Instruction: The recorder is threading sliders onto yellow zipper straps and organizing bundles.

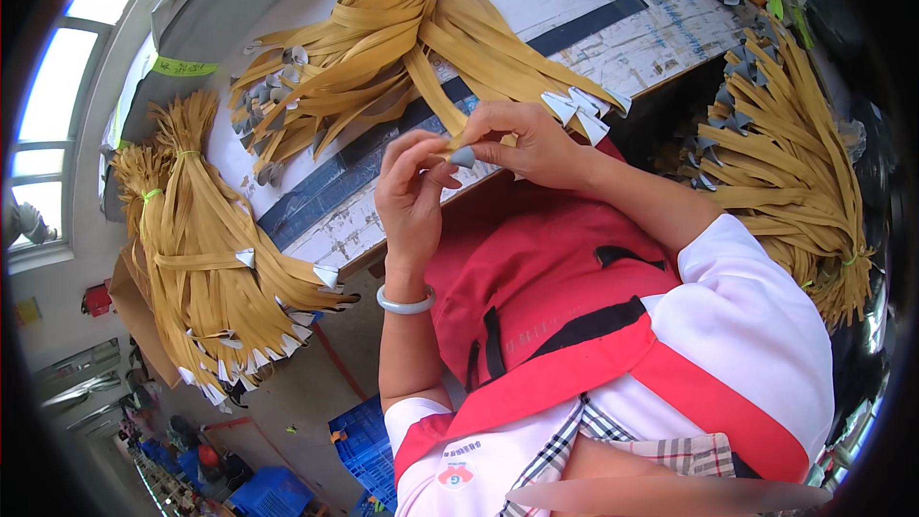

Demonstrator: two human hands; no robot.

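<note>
Left of us, tied straps are lying in a bundle [220,220]. Near the table [345,235] edge, we are apparently fitting or adjusting the gray tip [462,157] on a yellow strap [436,96]; the next move is probably calling for a steady, even pinch. Our left hand [412,191] is pinching the strap's end, its forearm standing upright. Our right hand [532,146] is holding the gray tip between thumb and curled fingers, its forearm slanting from the right.
</note>
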